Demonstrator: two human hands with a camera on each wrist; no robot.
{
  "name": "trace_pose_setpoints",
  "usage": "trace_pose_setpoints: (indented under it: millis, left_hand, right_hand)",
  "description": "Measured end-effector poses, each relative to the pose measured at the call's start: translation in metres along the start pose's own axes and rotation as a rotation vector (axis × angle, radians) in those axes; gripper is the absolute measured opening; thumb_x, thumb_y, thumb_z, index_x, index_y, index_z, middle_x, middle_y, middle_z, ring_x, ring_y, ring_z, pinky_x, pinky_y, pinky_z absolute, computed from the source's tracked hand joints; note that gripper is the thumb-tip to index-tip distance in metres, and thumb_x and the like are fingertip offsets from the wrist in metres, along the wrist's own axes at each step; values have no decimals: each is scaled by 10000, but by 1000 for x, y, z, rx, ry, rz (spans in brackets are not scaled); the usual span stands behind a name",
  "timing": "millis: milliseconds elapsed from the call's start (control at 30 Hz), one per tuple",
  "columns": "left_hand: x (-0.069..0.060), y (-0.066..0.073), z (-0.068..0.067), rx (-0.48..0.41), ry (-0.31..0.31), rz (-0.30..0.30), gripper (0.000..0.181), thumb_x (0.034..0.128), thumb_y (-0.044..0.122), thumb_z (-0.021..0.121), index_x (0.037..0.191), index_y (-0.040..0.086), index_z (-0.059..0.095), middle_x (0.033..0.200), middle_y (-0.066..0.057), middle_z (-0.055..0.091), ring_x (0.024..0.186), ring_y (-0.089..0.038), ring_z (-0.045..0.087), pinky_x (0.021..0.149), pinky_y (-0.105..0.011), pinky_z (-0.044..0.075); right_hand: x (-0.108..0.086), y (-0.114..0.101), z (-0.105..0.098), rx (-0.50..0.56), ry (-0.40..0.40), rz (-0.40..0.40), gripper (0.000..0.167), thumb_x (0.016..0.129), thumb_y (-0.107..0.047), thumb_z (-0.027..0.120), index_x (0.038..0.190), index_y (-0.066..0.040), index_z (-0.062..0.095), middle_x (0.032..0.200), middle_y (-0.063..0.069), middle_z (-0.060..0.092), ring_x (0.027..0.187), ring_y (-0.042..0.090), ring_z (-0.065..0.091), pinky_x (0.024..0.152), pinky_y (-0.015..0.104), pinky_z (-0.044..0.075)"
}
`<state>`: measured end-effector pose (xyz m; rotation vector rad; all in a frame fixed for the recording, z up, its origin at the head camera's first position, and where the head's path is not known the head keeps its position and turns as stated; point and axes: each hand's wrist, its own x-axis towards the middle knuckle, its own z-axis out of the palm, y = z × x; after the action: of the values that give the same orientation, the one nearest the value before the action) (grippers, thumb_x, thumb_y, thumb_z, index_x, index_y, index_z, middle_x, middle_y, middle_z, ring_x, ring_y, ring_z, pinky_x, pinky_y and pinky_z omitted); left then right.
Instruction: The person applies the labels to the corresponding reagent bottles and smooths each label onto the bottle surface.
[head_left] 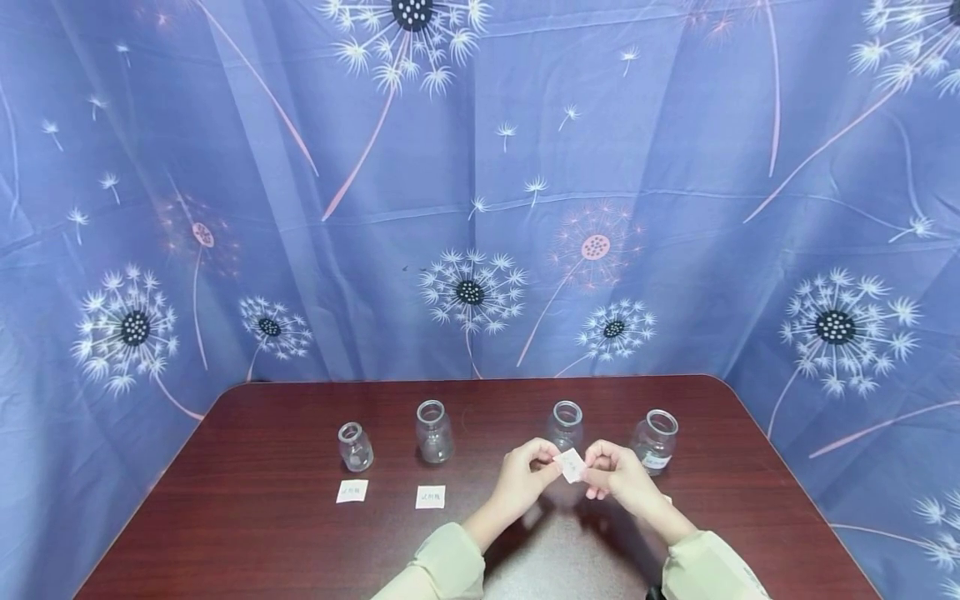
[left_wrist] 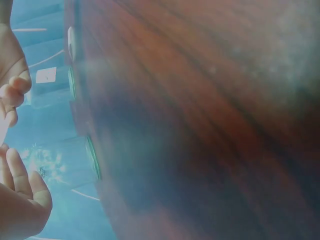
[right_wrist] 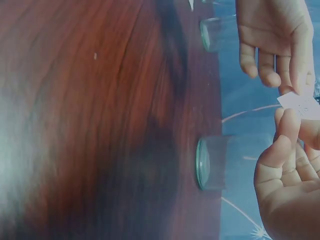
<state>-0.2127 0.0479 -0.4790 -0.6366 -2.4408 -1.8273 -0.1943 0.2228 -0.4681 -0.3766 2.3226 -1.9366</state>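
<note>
Pinching one small square white paper label (head_left: 571,466) from opposite sides between thumb and fingers of the left hand (head_left: 527,472) and the right hand (head_left: 619,478). Holds the label raised above the glossy dark red-brown wooden tabletop (head_left: 247,508), turned cornerwise in the head view, in front of a rounded clear glass jar (head_left: 566,427), third from the left. Shows print on the label, too faint to read. Includes, near the right hand, a fourth clear glass jar (head_left: 660,433) with a white sticker (head_left: 655,461) on its lower front. Presents at left, well apart from both hands, a small clear glass jar (head_left: 356,450) and a taller clear glass jar (head_left: 435,437), standing upright behind a flat square white paper tag (head_left: 352,491) and a matching white paper tag (head_left: 431,497) respectively. Includes, behind, a blue dandelion-printed fabric curtain (head_left: 420,325).
</note>
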Motion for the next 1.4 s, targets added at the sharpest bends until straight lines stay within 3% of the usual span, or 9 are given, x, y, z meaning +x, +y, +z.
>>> trace_pose_setpoints:
  millis: [267,500,633,767,900,1100,1267,1400]
  left_hand:
    - [-8,28,-10,-36,42,-3,103,734,-34,594,837,-40,594,754,-181,621,655,-134,566,627,-201,463]
    - [-4,-5,-2,38,89,50,88,738,23,606,820,53,608,728,-78,629,631,-5,536,595,-152,456]
    - [-5,-6,-2,94,97,113,90,736,16,592,815,56,607,704,-62,624,610,20,519,574,-141,456]
    - [-5,-6,-4,166,126,150,96,721,6,589,794,67,607,667,-37,603,581,37,481,543,-122,430]
    - [-5,-4,-5,218,146,152,102,710,9,590,778,83,608,636,-6,576,560,47,433,519,-108,394]
    - [-8,-5,-5,259,135,173,111,700,16,592,767,103,609,626,12,571,555,51,428,516,-93,376]
    - [-9,-8,-2,273,128,196,116,694,16,593,760,110,606,624,19,568,554,55,434,514,-76,371]
    - [-10,-9,-2,271,131,212,116,693,11,591,757,107,608,620,19,567,553,55,437,514,-70,370]
  right_hand:
    - [-2,2,12,204,12,120,134,775,34,561,784,-47,455,645,-79,626,549,62,598,508,188,468]
    - [-6,4,21,311,32,166,167,767,36,564,791,-79,445,693,-44,640,604,80,626,548,194,490]
    - [-8,4,25,246,83,190,150,760,38,574,843,1,454,705,-47,632,619,86,623,568,220,497]
    - [-9,3,26,134,189,152,240,741,53,595,939,103,469,744,-43,616,614,71,600,564,237,490]
    - [-8,1,26,21,259,30,289,717,55,624,974,116,507,792,50,632,607,61,581,539,247,474]
    - [-7,-1,29,-130,266,-157,285,684,73,642,951,103,546,777,181,614,591,11,544,508,213,445]
    - [-6,-3,31,-162,278,-144,244,677,94,641,911,82,571,701,123,586,526,6,476,477,201,416]
    - [-10,-18,36,-192,294,-132,209,670,107,635,869,72,584,665,102,575,507,13,456,467,197,404]
